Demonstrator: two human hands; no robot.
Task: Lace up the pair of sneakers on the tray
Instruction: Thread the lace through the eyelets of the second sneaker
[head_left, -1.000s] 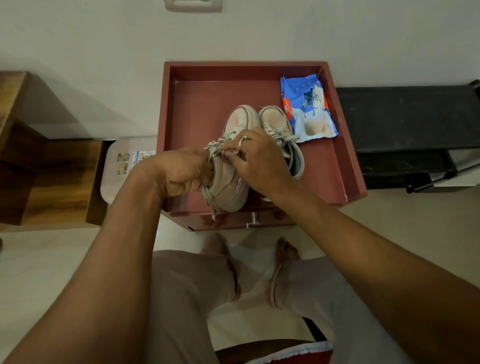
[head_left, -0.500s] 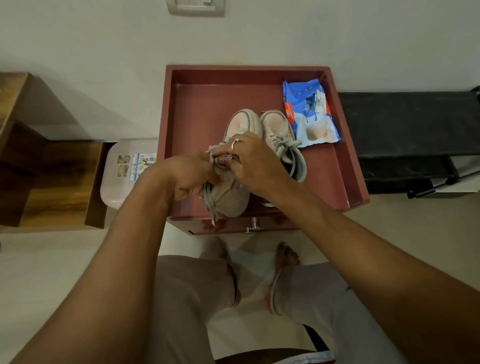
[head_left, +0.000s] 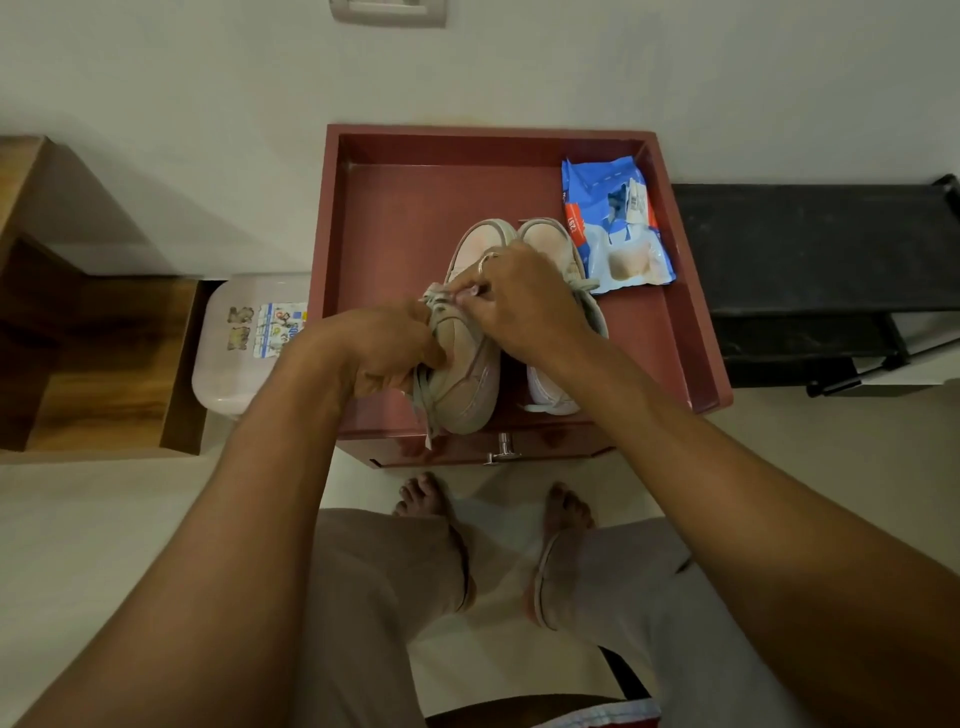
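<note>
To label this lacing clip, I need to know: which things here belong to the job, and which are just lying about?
Job:
tray
held sneaker, gripped by left hand
lace, pinched by right hand
other sneaker

Lying about:
blue packet, on the tray
plastic box
black bench
wooden shelf

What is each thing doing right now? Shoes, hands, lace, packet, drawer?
held sneaker, tilted on the tray.
other sneaker, standing upright beside it.
lace, loose end hanging over the front rim.
left hand, grips the held sneaker.
right hand, pinches the lace.
blue packet, lying flat.
drawer, shut.
</note>
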